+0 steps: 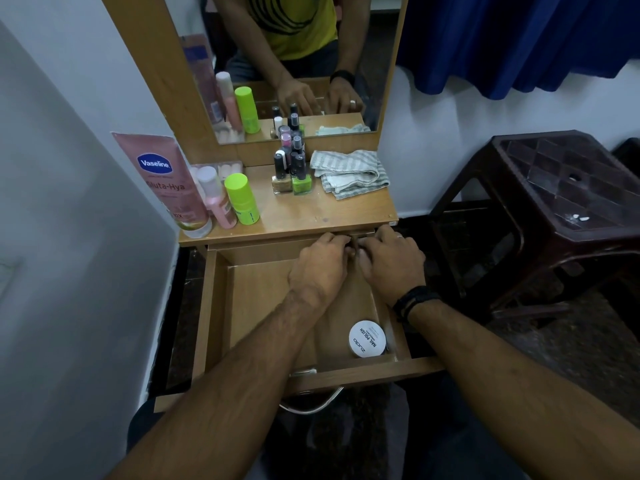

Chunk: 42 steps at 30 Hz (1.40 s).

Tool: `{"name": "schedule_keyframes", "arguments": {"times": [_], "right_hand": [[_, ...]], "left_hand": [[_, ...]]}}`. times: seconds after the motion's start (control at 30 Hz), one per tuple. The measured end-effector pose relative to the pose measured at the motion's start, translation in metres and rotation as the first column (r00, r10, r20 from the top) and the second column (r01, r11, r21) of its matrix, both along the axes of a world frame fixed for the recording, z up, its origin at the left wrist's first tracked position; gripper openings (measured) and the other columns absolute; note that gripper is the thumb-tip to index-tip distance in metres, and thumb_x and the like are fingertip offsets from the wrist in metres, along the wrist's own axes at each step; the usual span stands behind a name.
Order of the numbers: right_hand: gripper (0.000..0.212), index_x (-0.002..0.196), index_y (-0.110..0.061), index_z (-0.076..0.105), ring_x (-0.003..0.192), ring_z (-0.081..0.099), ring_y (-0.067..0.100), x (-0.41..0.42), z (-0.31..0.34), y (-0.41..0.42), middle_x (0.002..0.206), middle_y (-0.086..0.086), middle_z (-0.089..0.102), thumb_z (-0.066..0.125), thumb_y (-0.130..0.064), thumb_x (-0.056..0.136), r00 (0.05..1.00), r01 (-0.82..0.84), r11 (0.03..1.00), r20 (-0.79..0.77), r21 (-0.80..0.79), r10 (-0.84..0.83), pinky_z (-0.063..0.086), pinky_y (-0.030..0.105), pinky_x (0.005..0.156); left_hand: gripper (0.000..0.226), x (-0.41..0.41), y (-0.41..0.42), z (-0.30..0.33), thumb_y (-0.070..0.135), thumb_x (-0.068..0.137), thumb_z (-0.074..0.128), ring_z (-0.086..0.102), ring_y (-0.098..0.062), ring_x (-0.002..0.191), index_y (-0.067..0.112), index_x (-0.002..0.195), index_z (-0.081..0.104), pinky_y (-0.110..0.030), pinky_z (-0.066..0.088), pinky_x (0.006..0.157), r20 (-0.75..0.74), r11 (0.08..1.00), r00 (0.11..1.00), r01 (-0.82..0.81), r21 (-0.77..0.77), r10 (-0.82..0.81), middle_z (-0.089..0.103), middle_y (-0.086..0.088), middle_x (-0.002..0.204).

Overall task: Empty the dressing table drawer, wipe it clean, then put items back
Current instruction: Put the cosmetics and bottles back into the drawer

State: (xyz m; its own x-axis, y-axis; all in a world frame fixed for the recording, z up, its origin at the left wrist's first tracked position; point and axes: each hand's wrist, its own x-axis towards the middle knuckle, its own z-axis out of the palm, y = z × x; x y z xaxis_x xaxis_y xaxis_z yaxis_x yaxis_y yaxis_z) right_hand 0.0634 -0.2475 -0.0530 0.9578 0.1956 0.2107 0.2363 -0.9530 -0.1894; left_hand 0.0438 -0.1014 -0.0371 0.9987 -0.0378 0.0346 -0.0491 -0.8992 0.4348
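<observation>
Your drawer is pulled out toward you under the dressing table top, and one thing shows in it: a round white tub labelled nail polish, lying in the near right corner against the front wall. A metal handle hangs from the drawer front.

Both your hands reach to the back of the drawer, just under the table's edge. Your left hand and your right hand sit side by side, fingertips meeting. The fingers of each curl inward and downward toward something small between them, but you cannot tell what it is, or whether either hand really pinches it, since the fingertips are hidden. Your right wrist wears a black band, and a ring shows on that hand.

On the table top, count from the left: one pink Vaseline tube standing cap down, one pink bottle with a white cap, one lime green bottle, and one clear plastic box behind them. In the middle stands a cluster of nail polish bottles; they overlap too much for an exact count. One striped grey cloth lies folded to their right, apart from the bottles.

One mirror rises behind, one dark brown plastic stool stands to the right, and one blue curtain hangs above it
</observation>
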Motion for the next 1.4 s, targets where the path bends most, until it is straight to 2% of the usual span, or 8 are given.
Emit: {"name": "schedule_keyframes", "arguments": {"times": [0.1,0.27,0.47,0.63,0.9,1.03,1.17,1.4], "right_hand": [[0.044,0.108,-0.03,0.07,0.084,0.062,0.029,0.001,0.015,0.01,0.1,-0.002,0.06,0.037,-0.05,0.088,1.0,-0.001,0.998,0.009,0.063,0.001,0.051,0.04,0.072],[0.029,0.107,-0.022,0.072,0.09,0.063,0.028,0.013,0.059,0.032,0.101,0.003,0.065,0.052,-0.037,0.092,0.996,-0.076,0.984,0.056,0.159,0.067,0.05,0.039,0.078],[0.031,0.117,-0.026,0.069,0.097,0.063,0.026,0.046,0.092,0.063,0.11,0.0,0.066,0.051,-0.038,0.094,0.995,-0.097,0.973,0.036,0.208,0.092,0.054,0.043,0.079],[0.033,0.121,-0.036,0.064,0.102,0.063,0.029,0.067,0.101,0.084,0.117,-0.004,0.063,0.049,-0.041,0.092,0.995,-0.092,0.974,-0.028,0.207,0.1,0.054,0.047,0.081],[0.041,0.136,-0.035,0.053,0.106,0.061,0.026,0.078,0.104,0.096,0.123,-0.003,0.062,0.051,-0.039,0.096,0.987,-0.157,0.962,0.008,0.226,0.159,0.054,0.048,0.083],[0.032,0.126,-0.03,0.063,0.103,0.061,0.024,0.081,0.104,0.097,0.119,-0.002,0.062,0.054,-0.037,0.096,0.984,-0.177,0.952,0.02,0.248,0.178,0.053,0.046,0.082],[0.024,0.114,-0.025,0.067,0.099,0.061,0.025,0.083,0.102,0.1,0.112,-0.001,0.063,0.058,-0.033,0.093,0.984,-0.174,0.935,0.028,0.308,0.173,0.053,0.046,0.081],[0.022,0.114,-0.012,0.066,0.104,0.058,0.023,0.083,0.105,0.101,0.113,0.006,0.064,0.06,-0.021,0.095,0.979,-0.201,0.919,0.05,0.339,0.196,0.048,0.036,0.088]], "left_hand": [[0.033,-0.002,0.005,0.015,0.036,0.104,0.04,0.064,-0.031,0.104,0.027,0.128,0.061,-0.045,0.053,0.083,0.041,1.0,0.999,-0.013,-0.002,0.013,0.062,0.001,0.123],[0.029,0.006,0.02,0.054,0.03,0.102,0.045,0.064,-0.032,0.099,0.022,0.123,0.063,-0.044,0.052,0.081,0.188,0.999,0.982,-0.034,0.011,0.031,0.064,-0.002,0.119],[0.025,0.039,0.042,0.107,0.017,0.096,0.052,0.065,-0.032,0.096,0.018,0.118,0.063,-0.047,0.054,0.076,0.304,0.982,0.952,-0.085,0.166,0.031,0.062,-0.006,0.116],[0.027,0.065,0.053,0.135,0.008,0.092,0.055,0.064,-0.036,0.099,0.014,0.116,0.065,-0.044,0.052,0.076,0.254,0.954,0.956,-0.204,0.221,0.145,0.061,-0.01,0.116],[0.025,0.074,0.063,0.129,0.009,0.092,0.057,0.059,-0.037,0.107,0.012,0.117,0.064,-0.045,0.053,0.076,0.11,0.926,0.967,-0.253,0.281,0.231,0.057,-0.013,0.116],[0.023,0.076,0.065,0.126,0.011,0.093,0.059,0.06,-0.035,0.104,0.012,0.115,0.065,-0.047,0.056,0.077,0.106,0.925,0.965,-0.262,0.276,0.242,0.059,-0.012,0.111],[0.023,0.075,0.066,0.13,0.006,0.092,0.059,0.059,-0.037,0.108,0.011,0.114,0.063,-0.043,0.05,0.072,0.118,0.916,0.963,-0.268,0.297,0.244,0.058,-0.013,0.115],[0.022,0.075,0.067,0.135,0.005,0.092,0.057,0.06,-0.037,0.107,0.008,0.112,0.065,-0.04,0.047,0.072,0.094,0.922,0.97,-0.243,0.301,0.225,0.059,-0.015,0.114]]}}
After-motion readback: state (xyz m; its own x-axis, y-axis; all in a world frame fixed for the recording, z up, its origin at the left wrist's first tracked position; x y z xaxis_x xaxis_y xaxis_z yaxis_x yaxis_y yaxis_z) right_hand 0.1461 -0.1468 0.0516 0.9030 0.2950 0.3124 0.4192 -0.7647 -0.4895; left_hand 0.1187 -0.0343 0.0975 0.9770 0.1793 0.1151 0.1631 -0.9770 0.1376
